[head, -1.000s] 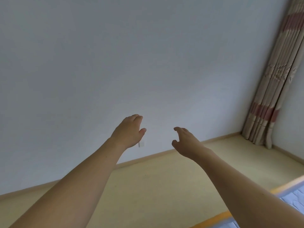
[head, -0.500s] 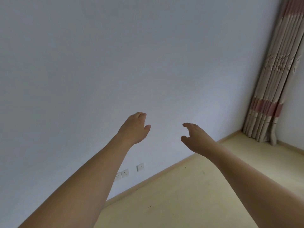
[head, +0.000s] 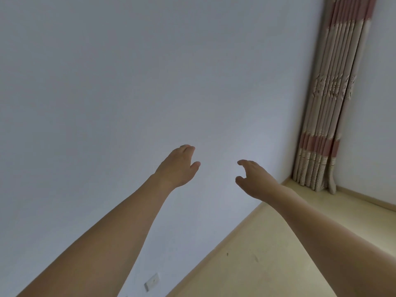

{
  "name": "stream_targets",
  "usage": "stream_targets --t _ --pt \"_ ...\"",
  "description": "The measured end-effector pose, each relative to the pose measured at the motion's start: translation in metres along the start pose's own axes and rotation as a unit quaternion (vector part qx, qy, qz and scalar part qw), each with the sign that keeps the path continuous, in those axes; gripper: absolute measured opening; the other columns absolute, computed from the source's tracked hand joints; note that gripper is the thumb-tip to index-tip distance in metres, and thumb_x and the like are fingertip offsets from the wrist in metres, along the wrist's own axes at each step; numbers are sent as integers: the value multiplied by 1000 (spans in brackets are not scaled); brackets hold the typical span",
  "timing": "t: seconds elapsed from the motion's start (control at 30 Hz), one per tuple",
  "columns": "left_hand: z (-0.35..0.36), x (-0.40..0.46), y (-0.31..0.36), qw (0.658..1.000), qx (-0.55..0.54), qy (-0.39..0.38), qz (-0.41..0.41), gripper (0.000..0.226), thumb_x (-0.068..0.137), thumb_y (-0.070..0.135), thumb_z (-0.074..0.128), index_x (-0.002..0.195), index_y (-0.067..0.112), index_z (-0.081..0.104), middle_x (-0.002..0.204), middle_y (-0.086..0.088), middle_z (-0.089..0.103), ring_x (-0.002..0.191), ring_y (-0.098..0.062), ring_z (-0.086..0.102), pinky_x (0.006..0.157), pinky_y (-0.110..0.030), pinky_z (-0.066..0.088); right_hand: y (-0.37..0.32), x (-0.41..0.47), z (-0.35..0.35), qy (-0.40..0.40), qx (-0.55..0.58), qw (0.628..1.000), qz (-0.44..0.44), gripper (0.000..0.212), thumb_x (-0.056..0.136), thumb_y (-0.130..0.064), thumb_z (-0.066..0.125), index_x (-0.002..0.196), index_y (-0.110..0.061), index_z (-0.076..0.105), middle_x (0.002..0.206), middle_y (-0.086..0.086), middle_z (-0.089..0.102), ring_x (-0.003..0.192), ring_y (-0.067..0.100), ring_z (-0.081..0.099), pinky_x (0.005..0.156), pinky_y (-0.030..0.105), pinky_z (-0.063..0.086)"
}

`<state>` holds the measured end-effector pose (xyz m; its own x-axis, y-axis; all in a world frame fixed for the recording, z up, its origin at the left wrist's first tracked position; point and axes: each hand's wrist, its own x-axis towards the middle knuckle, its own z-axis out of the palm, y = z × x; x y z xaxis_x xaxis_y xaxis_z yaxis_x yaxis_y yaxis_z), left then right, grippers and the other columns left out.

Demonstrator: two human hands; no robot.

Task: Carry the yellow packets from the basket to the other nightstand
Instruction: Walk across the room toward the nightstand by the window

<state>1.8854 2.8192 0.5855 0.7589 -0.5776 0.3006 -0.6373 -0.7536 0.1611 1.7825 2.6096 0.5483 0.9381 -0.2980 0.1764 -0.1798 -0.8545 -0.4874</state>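
The person held both bare arms out in front, up in the air, with a gap between the 2 hands; the left hand (head: 176, 166) was seen from the back, its fingers curled a little and close together, its thumb sticking out to the side, and it held nothing; the right hand (head: 251, 179) was a bit lower, its fingers bent forward and its thumb apart from them, like a loose claw, and it held nothing too. The yellow packets, the basket and the nightstand could not be seen from the head camera, so where they were could not be told. Behind the hands was a plain white wall (head: 128, 82); low on it, near the left arm, was 1 white socket (head: 151, 281). The floor (head: 267, 254) was pale yellow, with a strip of the same colour along the bottom of the wall. In the corner on the right hung a striped curtain (head: 327, 103), beige with pink bands, reaching down to the floor.
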Motion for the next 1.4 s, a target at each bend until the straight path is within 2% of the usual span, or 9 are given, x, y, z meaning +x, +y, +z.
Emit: stream_targets --t 0.3,0.5,0.6,0.73,0.87,1.03,1.17,1.4 --pt "105 240 -14 994 -23 -29 103 58 102 38 40 152 13 25 160 0 23 146 -19 23 115 -34 26 92 196 16 12 -32 996 87 57 95 -23 46 149 -16 30 153 1 32 133 18 39 106 31 35" --pt "160 416 30 980 -57 -61 181 58 103 38 38 154 15 23 161 2 20 147 -17 19 116 -32 22 181 300 -29 53 -35 979 193 59 94 -21 45 150 -15 28 154 2 30 139 20 33 106 32 32" --pt "192 486 85 967 -78 -76 231 57 103 36 40 153 14 25 160 2 22 146 -17 22 114 -31 23 239 328 -59 67 -36 967 245 57 93 -20 46 148 -12 31 152 6 33 138 25 34 107 36 33" --pt "245 566 178 942 -103 -90 307 57 101 36 43 152 14 28 159 0 25 145 -17 25 113 -31 25 328 355 -92 102 -32 945 309 43 92 -17 46 135 -10 43 140 12 45 127 30 44 101 37 37" --pt "296 647 279 920 -127 -88 361 56 101 33 45 150 12 30 158 -3 28 144 -19 26 114 -32 24 429 389 -132 126 -38 931 339 50 94 -17 47 142 -11 37 146 10 40 133 28 39 105 36 34" --pt "335 754 397 906 -157 -127 373 61 99 36 47 152 12 28 159 -4 27 146 -20 24 119 -38 23 551 433 -210 150 -26 911 384 59 95 -21 46 151 -16 26 155 5 29 138 23 35 106 32 33" --pt "352 837 478 901 -178 -104 381 60 99 35 48 151 11 31 157 -5 31 145 -20 28 119 -38 23 632 478 -268 192 -37 900 390 58 95 -24 47 149 -17 28 153 5 31 137 23 36 106 31 32" --pt "432 965 589 887 -147 -122 421 61 98 38 47 151 13 29 158 -6 29 146 -20 26 119 -40 24 765 558 -309 174 -37 900 398 58 96 -25 46 150 -17 28 155 2 30 137 20 35 110 30 30"
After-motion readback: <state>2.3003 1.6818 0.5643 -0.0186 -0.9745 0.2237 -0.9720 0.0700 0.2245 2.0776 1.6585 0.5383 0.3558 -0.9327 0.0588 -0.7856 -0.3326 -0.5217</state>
